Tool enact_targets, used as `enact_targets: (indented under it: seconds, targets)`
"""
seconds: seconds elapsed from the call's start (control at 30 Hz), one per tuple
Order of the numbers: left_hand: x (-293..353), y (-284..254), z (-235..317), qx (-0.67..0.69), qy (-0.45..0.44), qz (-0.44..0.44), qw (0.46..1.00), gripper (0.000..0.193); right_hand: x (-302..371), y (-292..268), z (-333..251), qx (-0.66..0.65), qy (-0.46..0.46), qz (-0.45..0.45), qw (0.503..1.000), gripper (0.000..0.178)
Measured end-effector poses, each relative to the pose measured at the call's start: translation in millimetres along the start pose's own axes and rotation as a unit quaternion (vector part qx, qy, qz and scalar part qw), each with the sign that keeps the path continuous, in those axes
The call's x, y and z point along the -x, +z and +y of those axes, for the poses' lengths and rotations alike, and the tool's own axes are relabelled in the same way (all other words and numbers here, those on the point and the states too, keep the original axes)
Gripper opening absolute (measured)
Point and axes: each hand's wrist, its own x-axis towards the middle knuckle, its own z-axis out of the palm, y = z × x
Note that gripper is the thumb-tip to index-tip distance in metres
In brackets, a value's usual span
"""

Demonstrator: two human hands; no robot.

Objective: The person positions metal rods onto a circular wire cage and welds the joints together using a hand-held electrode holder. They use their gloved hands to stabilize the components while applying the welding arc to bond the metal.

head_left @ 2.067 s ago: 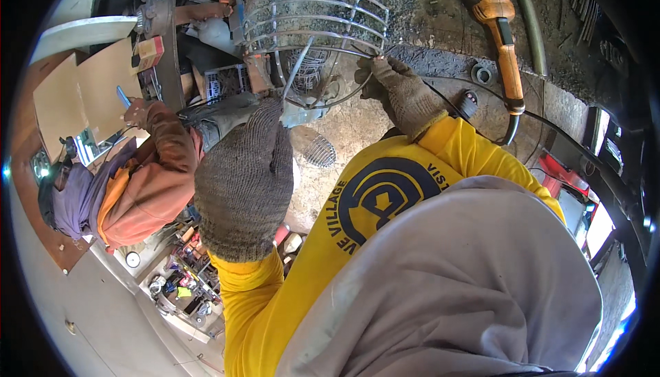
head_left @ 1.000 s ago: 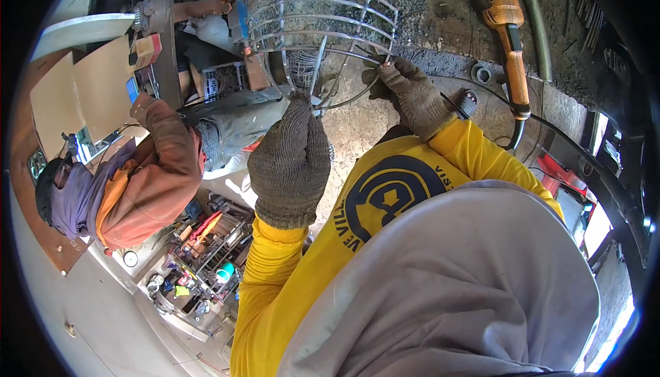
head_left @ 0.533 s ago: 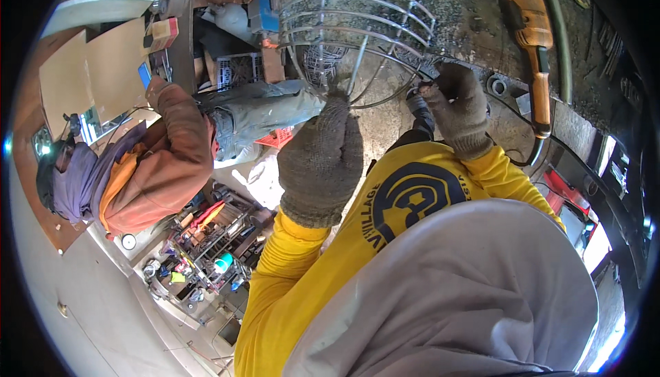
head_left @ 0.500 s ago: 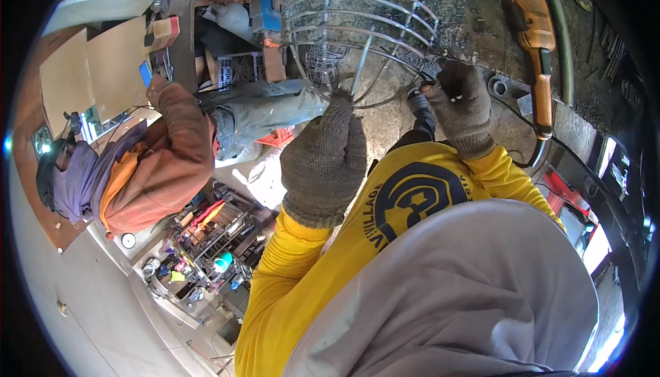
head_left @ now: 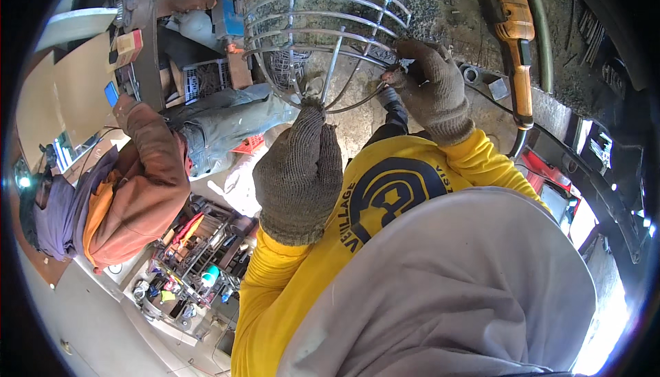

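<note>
A rounded cage [head_left: 333, 66] of bent metal rods stands in front of me, its curved bars bridged by straight cross rods. My left hand [head_left: 300, 174], in a brown knit glove, is closed at the cage's near end, its fingertips pinching the foot of a straight rod. On the cage's right side my right hand [head_left: 436, 92], gloved the same way, has its fingers bent around the end of the curved rim. A fingertip of that hand shows bare through the glove. Exactly how the right fingers grip is partly hidden.
An orange power tool [head_left: 515, 30] with a long handle lies at the right on the dark, gritty surface, near a metal ring [head_left: 471, 74]. Another person [head_left: 141, 184] in a rust-coloured jacket is close at the left. A cluttered rack [head_left: 196, 253] stands below them.
The whole view has shifted, so the surroundings sit farther left. My right hand has come nearer to the cage's rim, while my left hand keeps its hold on the rod.
</note>
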Motion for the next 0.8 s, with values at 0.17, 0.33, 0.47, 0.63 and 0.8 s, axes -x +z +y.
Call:
enact_targets:
  seconds: [0.17, 0.33, 0.47, 0.63, 0.8]
  targets:
    - [2.1, 2.5, -5.0, 0.001, 0.014, 0.012, 1.0, 0.033, 14.1, -11.7, -13.3, -0.057, 0.041, 0.017, 0.997, 0.042]
    - [1.9, 7.2, -8.7, -0.022, 0.053, 0.048, 0.997, 0.029, 23.5, -55.9, -27.3, -0.038, 0.009, -0.037, 0.999, 0.026]
    - [0.1, 13.8, -14.4, -0.038, 0.08, 0.081, 0.993, 0.027, 34.1, -79.7, -35.4, -0.038, 0.038, -0.031, 0.998, 0.016]
    - [0.1, 12.2, -12.1, -0.025, 0.06, 0.089, 0.994, 0.023, 46.5, -92.2, -27.1, -0.122, 0.082, 0.013, 0.989, 0.017]
    - [-1.0, 10.6, -9.0, -0.021, 0.045, 0.079, 0.996, 0.02, 46.3, -100.7, -28.0, -0.091, 0.144, -0.046, 0.984, 0.025]
